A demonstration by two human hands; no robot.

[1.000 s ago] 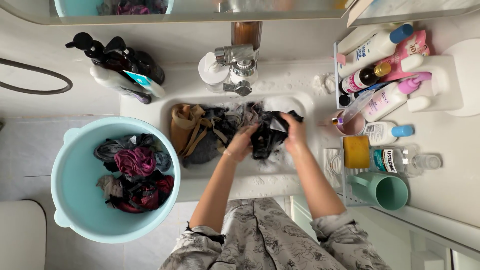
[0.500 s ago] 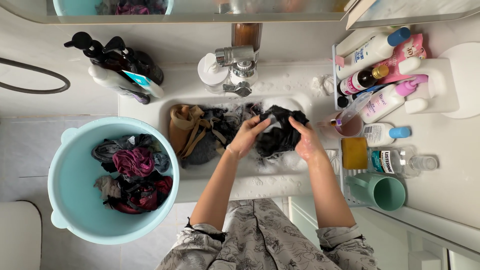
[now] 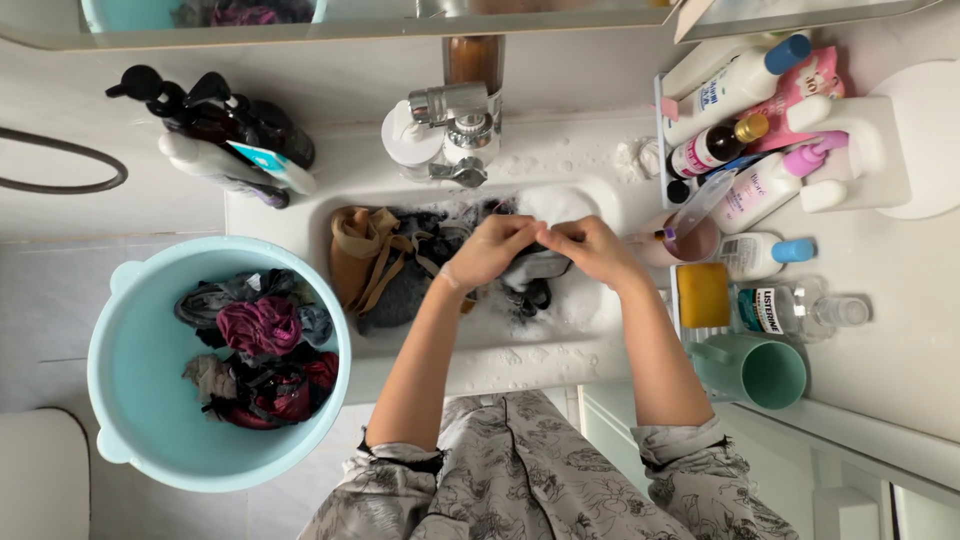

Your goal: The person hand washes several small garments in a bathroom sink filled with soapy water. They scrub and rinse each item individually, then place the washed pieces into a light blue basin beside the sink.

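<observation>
Both my hands meet over the middle of a white sink (image 3: 300, 215) full of suds. My left hand (image 3: 487, 252) and my right hand (image 3: 590, 248) grip the same small black garment (image 3: 530, 275), bunched between the fingers so that most of it is hidden. Its lower part hangs wet into the foam. More soaked clothes lie in the sink to the left, a tan strappy piece (image 3: 365, 260) and dark grey ones (image 3: 415, 290).
A light blue basin (image 3: 130, 400) with several pink, grey and dark red garments stands on the floor at the left. A chrome tap (image 3: 455, 120) sits behind the sink, dark pump bottles (image 3: 215, 125) left of it. Bottles, a yellow sponge (image 3: 703, 295) and a green mug (image 3: 760, 372) crowd the right counter.
My hands have come together and bunched the black garment, which was spread wider between them. The view has shifted slightly.
</observation>
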